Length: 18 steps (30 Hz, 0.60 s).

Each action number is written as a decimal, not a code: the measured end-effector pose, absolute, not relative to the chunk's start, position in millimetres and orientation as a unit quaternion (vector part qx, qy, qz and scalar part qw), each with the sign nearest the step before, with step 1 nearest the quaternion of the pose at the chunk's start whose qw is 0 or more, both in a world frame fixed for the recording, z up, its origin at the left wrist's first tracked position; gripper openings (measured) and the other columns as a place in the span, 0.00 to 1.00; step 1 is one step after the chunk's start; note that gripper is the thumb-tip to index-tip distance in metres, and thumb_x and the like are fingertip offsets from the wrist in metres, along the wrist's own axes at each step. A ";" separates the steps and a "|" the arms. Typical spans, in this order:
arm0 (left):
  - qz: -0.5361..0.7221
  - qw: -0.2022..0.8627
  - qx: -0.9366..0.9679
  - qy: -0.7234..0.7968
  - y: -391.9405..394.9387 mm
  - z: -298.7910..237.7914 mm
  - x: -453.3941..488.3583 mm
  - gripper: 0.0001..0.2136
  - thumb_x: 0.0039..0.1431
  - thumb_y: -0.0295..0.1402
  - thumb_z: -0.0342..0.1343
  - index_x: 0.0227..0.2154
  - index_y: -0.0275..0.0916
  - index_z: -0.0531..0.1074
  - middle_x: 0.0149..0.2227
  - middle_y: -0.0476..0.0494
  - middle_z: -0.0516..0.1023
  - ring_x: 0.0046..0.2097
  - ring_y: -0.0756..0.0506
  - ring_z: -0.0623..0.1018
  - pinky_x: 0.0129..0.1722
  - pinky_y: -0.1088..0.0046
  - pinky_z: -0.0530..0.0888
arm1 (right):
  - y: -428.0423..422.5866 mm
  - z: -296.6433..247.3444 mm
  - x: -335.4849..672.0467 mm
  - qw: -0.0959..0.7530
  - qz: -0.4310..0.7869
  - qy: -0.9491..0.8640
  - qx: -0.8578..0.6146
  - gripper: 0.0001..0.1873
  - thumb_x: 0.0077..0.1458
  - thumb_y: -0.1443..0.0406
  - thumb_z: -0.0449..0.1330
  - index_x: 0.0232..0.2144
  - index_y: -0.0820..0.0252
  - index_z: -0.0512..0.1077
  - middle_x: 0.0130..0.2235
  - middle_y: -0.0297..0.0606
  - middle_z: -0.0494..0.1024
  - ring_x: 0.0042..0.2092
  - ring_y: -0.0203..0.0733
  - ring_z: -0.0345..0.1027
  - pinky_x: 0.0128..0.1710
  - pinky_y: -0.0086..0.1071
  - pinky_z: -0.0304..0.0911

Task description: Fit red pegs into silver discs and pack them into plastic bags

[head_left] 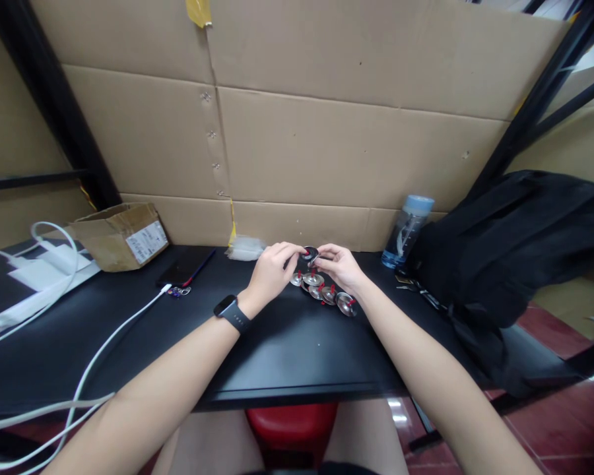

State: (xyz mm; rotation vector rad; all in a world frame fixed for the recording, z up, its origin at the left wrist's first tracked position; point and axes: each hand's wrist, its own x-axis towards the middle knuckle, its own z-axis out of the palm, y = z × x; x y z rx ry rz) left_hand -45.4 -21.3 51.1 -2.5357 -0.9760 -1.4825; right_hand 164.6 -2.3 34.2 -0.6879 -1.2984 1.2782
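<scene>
My left hand [271,270] and my right hand [340,265] meet over the black table [287,349], fingers pinched on a small dark round part [309,253] with a red spot. Just below them lies a row of several small shiny metal discs with red bits [327,290], running toward the right. A black watch [231,313] sits on my left wrist. Details of the held part are too small to make out.
A black phone [185,267] with a white cable [109,343] lies at left, beside a small cardboard box [121,234]. A clear water bottle [406,231] and a black bag [509,251] stand at right. A clear plastic packet [245,249] rests by the cardboard wall.
</scene>
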 end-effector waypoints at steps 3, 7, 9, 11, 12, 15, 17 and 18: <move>-0.456 0.033 -0.825 -0.332 -19.3 46.7 -45.5 0.09 0.69 0.35 0.53 0.46 0.43 0.77 0.47 0.42 0.81 0.49 0.41 0.77 0.53 0.61 0.72 | -3.6 33.2 160.1 0.563 0.527 -0.559 -0.306 0.23 0.34 0.59 0.79 0.34 0.58 0.77 0.34 0.34 0.82 0.34 0.40 0.77 0.34 0.32 0.70; -0.440 0.060 -0.822 -0.356 -18.1 44.2 -46.9 0.11 0.70 0.36 0.51 0.45 0.44 0.78 0.48 0.41 0.81 0.50 0.40 0.76 0.53 0.57 0.70 | -5.8 32.1 150.6 0.571 0.500 -0.568 -0.318 0.22 0.36 0.57 0.78 0.34 0.58 0.78 0.34 0.36 0.82 0.35 0.41 0.76 0.34 0.33 0.69; -0.441 0.091 -0.816 -0.363 -18.7 45.1 -48.0 0.11 0.70 0.34 0.50 0.45 0.44 0.78 0.50 0.41 0.80 0.53 0.39 0.74 0.54 0.56 0.68 | -7.5 33.2 145.1 0.580 0.479 -0.568 -0.334 0.21 0.38 0.57 0.77 0.34 0.59 0.79 0.33 0.37 0.82 0.35 0.42 0.76 0.32 0.32 0.68; -0.439 0.134 -0.806 -0.374 -20.2 47.0 -49.0 0.11 0.70 0.31 0.49 0.45 0.43 0.78 0.54 0.40 0.77 0.57 0.38 0.71 0.56 0.54 0.66 | -9.4 35.4 139.9 0.590 0.454 -0.566 -0.354 0.20 0.40 0.57 0.76 0.35 0.60 0.80 0.34 0.39 0.82 0.36 0.43 0.76 0.31 0.31 0.67; -0.436 0.154 -0.801 -0.379 -21.1 48.3 -49.5 0.11 0.70 0.31 0.49 0.45 0.44 0.78 0.56 0.39 0.76 0.59 0.37 0.69 0.56 0.54 0.64 | -10.1 36.7 137.7 0.595 0.442 -0.564 -0.363 0.19 0.40 0.57 0.75 0.35 0.60 0.80 0.35 0.40 0.83 0.37 0.43 0.76 0.31 0.31 0.67; -0.418 0.184 -0.801 -0.388 -22.6 52.8 -51.3 0.10 0.70 0.32 0.50 0.44 0.44 0.77 0.57 0.38 0.74 0.60 0.36 0.68 0.56 0.53 0.62 | -9.2 39.6 135.5 0.604 0.410 -0.561 -0.389 0.17 0.42 0.58 0.73 0.34 0.61 0.81 0.36 0.42 0.83 0.37 0.44 0.76 0.30 0.30 0.67; -0.406 0.182 -0.808 -0.386 -21.2 56.1 -54.0 0.10 0.70 0.33 0.50 0.44 0.44 0.77 0.56 0.38 0.74 0.60 0.36 0.68 0.56 0.53 0.60 | -4.9 39.9 140.5 0.609 0.386 -0.560 -0.407 0.16 0.42 0.59 0.72 0.35 0.62 0.81 0.36 0.43 0.83 0.36 0.44 0.76 0.29 0.30 0.66; -0.403 0.177 -0.811 -0.386 -19.2 57.7 -56.2 0.09 0.70 0.34 0.51 0.43 0.43 0.77 0.56 0.38 0.74 0.60 0.36 0.68 0.56 0.54 0.60 | -1.6 39.7 145.7 0.613 0.372 -0.556 -0.420 0.17 0.42 0.59 0.71 0.35 0.62 0.81 0.36 0.43 0.83 0.35 0.44 0.76 0.29 0.31 0.67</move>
